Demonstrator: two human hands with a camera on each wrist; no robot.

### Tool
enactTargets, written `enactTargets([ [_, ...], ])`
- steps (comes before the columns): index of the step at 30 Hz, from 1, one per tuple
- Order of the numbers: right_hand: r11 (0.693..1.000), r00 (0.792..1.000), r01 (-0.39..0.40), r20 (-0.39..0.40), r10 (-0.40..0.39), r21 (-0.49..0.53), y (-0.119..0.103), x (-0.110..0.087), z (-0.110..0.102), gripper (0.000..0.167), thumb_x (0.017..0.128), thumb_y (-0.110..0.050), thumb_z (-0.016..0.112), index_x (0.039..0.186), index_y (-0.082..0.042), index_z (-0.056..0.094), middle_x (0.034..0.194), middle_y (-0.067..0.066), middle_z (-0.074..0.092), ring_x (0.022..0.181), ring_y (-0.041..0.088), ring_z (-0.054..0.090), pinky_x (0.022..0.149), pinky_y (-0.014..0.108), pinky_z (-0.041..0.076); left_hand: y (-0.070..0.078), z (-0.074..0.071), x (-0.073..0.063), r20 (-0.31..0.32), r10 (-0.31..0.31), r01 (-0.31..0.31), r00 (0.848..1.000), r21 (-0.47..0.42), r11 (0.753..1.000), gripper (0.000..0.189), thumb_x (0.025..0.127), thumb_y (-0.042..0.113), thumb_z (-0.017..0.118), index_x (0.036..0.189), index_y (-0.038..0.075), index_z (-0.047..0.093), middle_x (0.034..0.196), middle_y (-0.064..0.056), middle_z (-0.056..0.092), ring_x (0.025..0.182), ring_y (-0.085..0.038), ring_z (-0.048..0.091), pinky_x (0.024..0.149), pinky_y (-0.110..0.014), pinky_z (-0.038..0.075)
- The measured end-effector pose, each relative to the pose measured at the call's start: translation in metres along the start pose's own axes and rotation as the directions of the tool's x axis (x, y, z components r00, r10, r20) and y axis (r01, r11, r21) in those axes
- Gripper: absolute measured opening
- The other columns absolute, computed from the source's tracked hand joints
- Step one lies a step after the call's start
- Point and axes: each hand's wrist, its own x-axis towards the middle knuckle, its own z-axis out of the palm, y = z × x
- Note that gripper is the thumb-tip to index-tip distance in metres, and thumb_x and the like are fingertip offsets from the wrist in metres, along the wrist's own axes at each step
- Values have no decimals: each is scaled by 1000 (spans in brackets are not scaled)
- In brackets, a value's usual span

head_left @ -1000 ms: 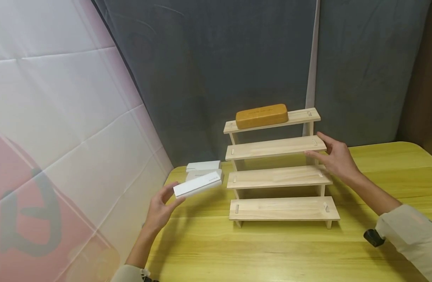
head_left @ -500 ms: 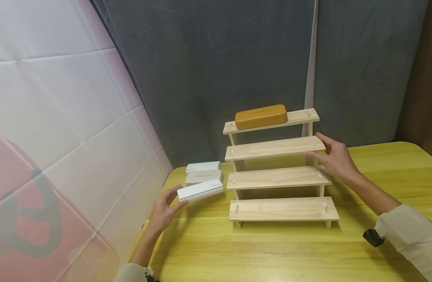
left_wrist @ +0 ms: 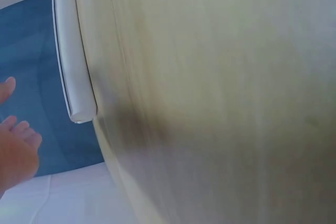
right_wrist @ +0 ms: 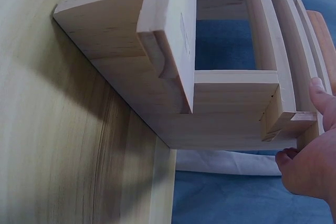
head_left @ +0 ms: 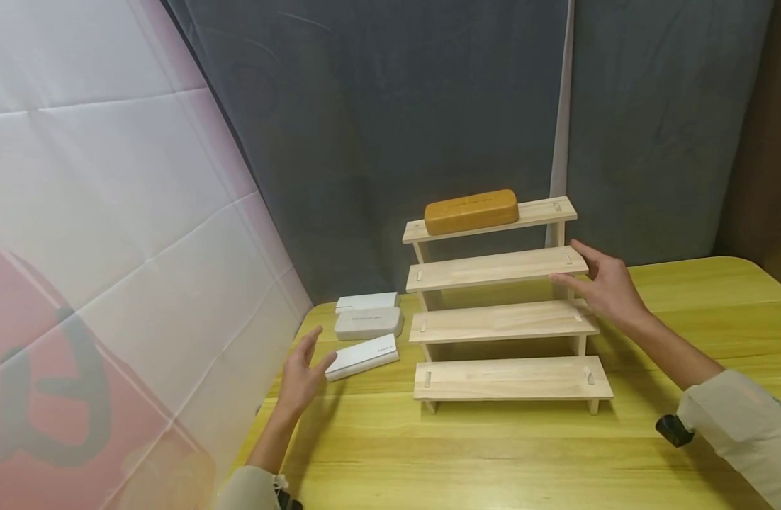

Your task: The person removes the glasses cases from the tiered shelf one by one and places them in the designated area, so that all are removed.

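Observation:
My left hand [head_left: 299, 375] is open, thumb and fingers spread, by the left end of a slim white glasses case [head_left: 365, 356] on the table. In the left wrist view a gap shows between the fingers and the white case [left_wrist: 74, 59]. My right hand [head_left: 610, 292] grips the right end of a four-step wooden display shelf [head_left: 492, 269] at its second tier from the top. Its thumb lies at the tier's front edge, its fingers behind; the right wrist view shows that hand [right_wrist: 312, 163] at the side support. A tan glasses case [head_left: 472, 212] rests on the top tier.
Behind the slim case lie a light grey case [head_left: 368, 324] and another white case [head_left: 367, 302]. A white printed cloth [head_left: 142, 212] borders the yellow wood-grain table [head_left: 492, 460] on the left. A dark grey curtain [head_left: 378, 142] hangs behind.
My left hand has lowered the slim white glasses case onto the table in front of the grey case and let go of it. The right hand has stayed on the shelf.

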Motion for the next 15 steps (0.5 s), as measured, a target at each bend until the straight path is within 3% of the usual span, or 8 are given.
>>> enactTargets([
  [2,1000,1000,2,3,-2,7,0,0,0,86,101,-35,76,165,0,31,156,30,46,106,34,45,77,28,35,0,0,0,-5,-13,13,1000,-7,1000,67,103,9,72,160,-5,39,168,-26,32,157,-42,27,127,-48,26],
  [9,1000,1000,-1,-3,1,14,0,2,0,87,101,-35,77,165,-1,31,148,30,51,107,35,46,75,27,35,-4,0,-1,34,-89,86,995,82,993,79,100,12,76,160,-13,31,167,-32,28,154,-50,27,126,-54,26],
  [12,1000,1000,-3,-1,3,11,1,2,0,87,100,-36,77,165,-1,31,154,30,48,109,36,45,77,29,35,-6,1,-2,76,-127,112,989,183,977,90,98,18,80,159,-17,25,165,-37,25,151,-54,29,124,-59,28],
  [15,1000,1000,-5,2,5,10,1,2,0,87,100,-36,77,165,-1,31,164,27,39,114,36,44,80,30,35,-7,3,-3,122,-160,130,980,218,967,96,97,20,81,159,-19,19,165,-39,20,150,-56,28,123,-60,28],
])
